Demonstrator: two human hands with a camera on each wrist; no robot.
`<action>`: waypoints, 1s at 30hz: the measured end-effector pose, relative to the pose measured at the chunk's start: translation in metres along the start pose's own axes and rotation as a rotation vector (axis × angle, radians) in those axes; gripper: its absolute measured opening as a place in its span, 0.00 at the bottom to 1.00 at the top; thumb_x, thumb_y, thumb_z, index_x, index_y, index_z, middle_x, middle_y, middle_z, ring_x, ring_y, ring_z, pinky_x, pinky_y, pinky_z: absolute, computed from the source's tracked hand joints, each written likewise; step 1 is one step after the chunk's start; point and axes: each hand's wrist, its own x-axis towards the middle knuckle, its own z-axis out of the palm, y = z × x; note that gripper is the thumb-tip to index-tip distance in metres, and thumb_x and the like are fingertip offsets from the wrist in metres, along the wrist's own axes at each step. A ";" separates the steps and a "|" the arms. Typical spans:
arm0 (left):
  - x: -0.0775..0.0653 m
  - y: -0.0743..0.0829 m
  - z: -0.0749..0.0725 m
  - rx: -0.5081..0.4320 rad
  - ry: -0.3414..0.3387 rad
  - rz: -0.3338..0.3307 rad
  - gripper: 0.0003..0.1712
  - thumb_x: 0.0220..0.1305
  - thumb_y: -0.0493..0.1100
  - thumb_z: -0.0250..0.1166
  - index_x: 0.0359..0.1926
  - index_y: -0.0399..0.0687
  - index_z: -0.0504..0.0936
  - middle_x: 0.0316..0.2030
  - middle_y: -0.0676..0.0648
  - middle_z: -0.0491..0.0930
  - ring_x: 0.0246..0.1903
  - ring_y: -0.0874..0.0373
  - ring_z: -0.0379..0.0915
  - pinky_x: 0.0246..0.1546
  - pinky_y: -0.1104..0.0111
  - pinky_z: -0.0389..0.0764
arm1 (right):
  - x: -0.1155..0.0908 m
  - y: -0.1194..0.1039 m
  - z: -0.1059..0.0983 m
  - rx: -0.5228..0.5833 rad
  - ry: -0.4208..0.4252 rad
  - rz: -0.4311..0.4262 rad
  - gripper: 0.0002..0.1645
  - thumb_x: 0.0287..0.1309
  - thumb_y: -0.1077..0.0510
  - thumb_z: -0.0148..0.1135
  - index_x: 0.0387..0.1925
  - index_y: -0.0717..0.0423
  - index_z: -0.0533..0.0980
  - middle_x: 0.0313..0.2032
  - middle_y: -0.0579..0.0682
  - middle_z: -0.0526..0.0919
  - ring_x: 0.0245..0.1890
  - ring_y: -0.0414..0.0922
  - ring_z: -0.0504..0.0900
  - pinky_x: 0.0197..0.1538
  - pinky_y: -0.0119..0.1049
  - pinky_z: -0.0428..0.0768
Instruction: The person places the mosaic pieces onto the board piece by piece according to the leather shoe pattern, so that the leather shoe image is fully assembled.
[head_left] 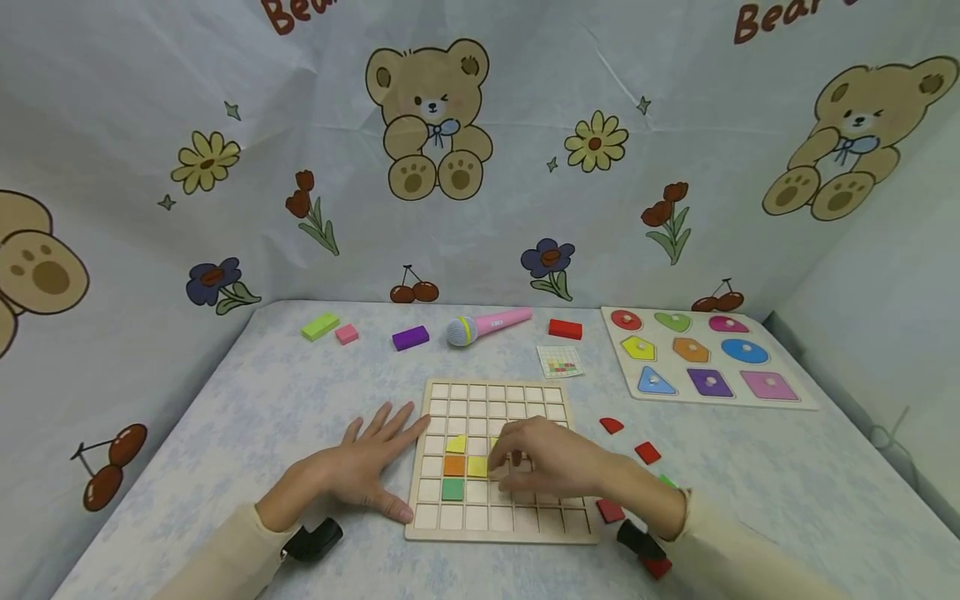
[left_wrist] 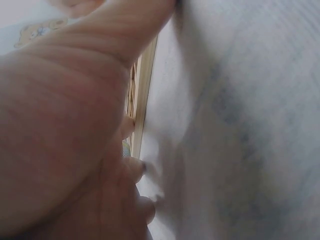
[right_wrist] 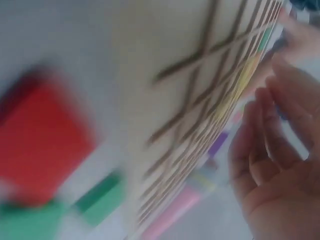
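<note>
A light wooden grid board [head_left: 465, 532] lies flat on the table. My left hand [head_left: 365, 462] rests beside it with fingers spread, fingertip and thumb right at the board's left edge. Over the middle of the board, my right hand [head_left: 551, 457] hovers with loosely bent fingers, thumb and fingertips apart. No piece shows between the fingers [right_wrist: 265, 145] in the right wrist view. On the grid sit a yellow piece with a slanted side [head_left: 456, 444], an orange square [head_left: 454, 465], a yellow square [head_left: 477, 467] and a green square [head_left: 452, 489]. Another yellow piece is partly hidden by my right hand.
Red pieces [head_left: 647, 452] and green ones lie right of the board, some beneath my right forearm. Behind it are a pattern card [head_left: 560, 362], a pink toy microphone [head_left: 487, 323] and colored blocks [head_left: 410, 337]. A shape puzzle board [head_left: 705, 358] is at back right.
</note>
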 end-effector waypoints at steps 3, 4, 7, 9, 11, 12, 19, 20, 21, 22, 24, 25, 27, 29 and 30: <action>0.001 0.000 0.000 -0.001 -0.003 -0.003 0.72 0.46 0.69 0.76 0.81 0.52 0.43 0.80 0.39 0.33 0.78 0.34 0.23 0.68 0.29 0.32 | -0.027 0.025 -0.012 0.081 0.021 0.071 0.09 0.61 0.55 0.70 0.44 0.47 0.84 0.39 0.39 0.85 0.36 0.33 0.78 0.42 0.30 0.80; 0.001 0.000 0.000 -0.001 -0.004 -0.003 0.72 0.46 0.69 0.76 0.81 0.52 0.43 0.80 0.39 0.33 0.78 0.34 0.23 0.67 0.29 0.32 | -0.036 0.034 -0.016 0.107 0.032 0.092 0.10 0.61 0.55 0.70 0.44 0.47 0.84 0.39 0.40 0.85 0.36 0.34 0.78 0.42 0.31 0.80; 0.002 0.000 0.000 0.001 -0.007 -0.002 0.72 0.46 0.70 0.75 0.81 0.53 0.43 0.80 0.39 0.33 0.78 0.34 0.23 0.67 0.29 0.32 | -0.064 0.059 -0.028 0.154 0.068 0.150 0.11 0.61 0.53 0.71 0.46 0.46 0.84 0.40 0.41 0.85 0.35 0.35 0.78 0.41 0.31 0.80; 0.002 0.000 0.000 -0.001 -0.006 0.000 0.72 0.46 0.70 0.75 0.81 0.53 0.43 0.80 0.39 0.33 0.78 0.34 0.23 0.67 0.29 0.32 | -0.081 0.073 -0.035 0.170 0.090 0.176 0.13 0.60 0.52 0.71 0.46 0.46 0.83 0.41 0.43 0.84 0.35 0.37 0.77 0.40 0.30 0.79; 0.002 0.000 0.000 -0.003 -0.007 0.002 0.72 0.47 0.69 0.75 0.81 0.52 0.42 0.80 0.39 0.33 0.78 0.33 0.23 0.67 0.29 0.32 | -0.097 0.087 -0.040 0.188 0.104 0.216 0.14 0.59 0.52 0.72 0.47 0.47 0.83 0.42 0.45 0.84 0.35 0.39 0.77 0.40 0.30 0.78; 0.002 0.000 0.000 -0.006 -0.008 0.002 0.72 0.47 0.69 0.75 0.81 0.52 0.42 0.80 0.39 0.32 0.78 0.33 0.22 0.67 0.29 0.32 | -0.104 0.094 -0.043 0.198 0.109 0.235 0.15 0.59 0.52 0.72 0.48 0.47 0.83 0.42 0.46 0.84 0.35 0.40 0.76 0.40 0.30 0.78; -0.001 0.001 -0.001 -0.019 -0.010 0.008 0.71 0.47 0.69 0.75 0.81 0.51 0.43 0.80 0.38 0.33 0.77 0.33 0.22 0.67 0.29 0.32 | -0.137 0.129 -0.050 0.285 0.099 0.345 0.19 0.58 0.56 0.72 0.52 0.53 0.82 0.41 0.51 0.80 0.35 0.43 0.74 0.37 0.29 0.74; -0.001 0.000 -0.001 -0.021 -0.010 0.009 0.71 0.48 0.68 0.75 0.81 0.51 0.43 0.80 0.38 0.33 0.77 0.33 0.22 0.67 0.29 0.31 | -0.139 0.132 -0.050 0.293 0.092 0.348 0.20 0.58 0.56 0.72 0.52 0.53 0.81 0.41 0.51 0.80 0.35 0.43 0.74 0.37 0.29 0.73; -0.001 0.000 -0.001 -0.024 -0.010 0.011 0.71 0.48 0.68 0.75 0.81 0.51 0.43 0.80 0.38 0.33 0.77 0.32 0.22 0.67 0.29 0.31 | -0.141 0.134 -0.051 0.297 0.085 0.351 0.20 0.58 0.57 0.72 0.52 0.54 0.81 0.40 0.52 0.79 0.35 0.44 0.74 0.36 0.30 0.73; -0.001 0.000 0.000 -0.026 -0.011 0.012 0.71 0.48 0.68 0.75 0.81 0.51 0.43 0.80 0.38 0.33 0.77 0.32 0.22 0.67 0.29 0.31 | -0.141 0.136 -0.051 0.301 0.077 0.354 0.19 0.58 0.57 0.72 0.52 0.54 0.81 0.39 0.52 0.78 0.35 0.44 0.74 0.36 0.30 0.72; -0.001 0.000 0.000 -0.025 -0.011 0.014 0.71 0.48 0.68 0.75 0.81 0.51 0.42 0.80 0.38 0.33 0.77 0.32 0.22 0.67 0.29 0.31 | -0.141 0.139 -0.051 0.298 0.062 0.357 0.18 0.58 0.57 0.72 0.50 0.53 0.82 0.38 0.52 0.77 0.35 0.44 0.73 0.36 0.30 0.72; 0.000 0.000 0.000 -0.025 -0.011 0.014 0.71 0.48 0.68 0.75 0.81 0.51 0.42 0.80 0.38 0.33 0.77 0.32 0.22 0.67 0.29 0.31 | -0.141 0.140 -0.051 0.290 0.058 0.356 0.17 0.58 0.57 0.72 0.49 0.53 0.82 0.38 0.52 0.77 0.35 0.45 0.73 0.36 0.30 0.72; 0.000 0.000 0.000 -0.023 -0.011 0.014 0.71 0.48 0.68 0.75 0.81 0.51 0.42 0.80 0.38 0.33 0.77 0.32 0.22 0.67 0.29 0.32 | -0.140 0.141 -0.050 0.257 0.059 0.366 0.15 0.57 0.55 0.73 0.46 0.51 0.82 0.36 0.50 0.77 0.34 0.43 0.74 0.36 0.30 0.73; 0.000 0.000 0.000 -0.022 -0.011 0.013 0.71 0.48 0.68 0.75 0.81 0.51 0.42 0.80 0.38 0.33 0.77 0.32 0.22 0.67 0.29 0.32 | -0.137 0.140 -0.048 0.213 0.070 0.370 0.14 0.57 0.53 0.73 0.45 0.49 0.81 0.35 0.49 0.77 0.33 0.42 0.74 0.35 0.29 0.74; 0.000 -0.001 0.000 -0.022 -0.012 0.011 0.71 0.48 0.68 0.75 0.81 0.51 0.42 0.80 0.38 0.33 0.77 0.33 0.22 0.67 0.29 0.31 | -0.136 0.139 -0.047 0.191 0.078 0.373 0.15 0.56 0.52 0.74 0.44 0.48 0.81 0.34 0.48 0.77 0.33 0.41 0.75 0.35 0.29 0.75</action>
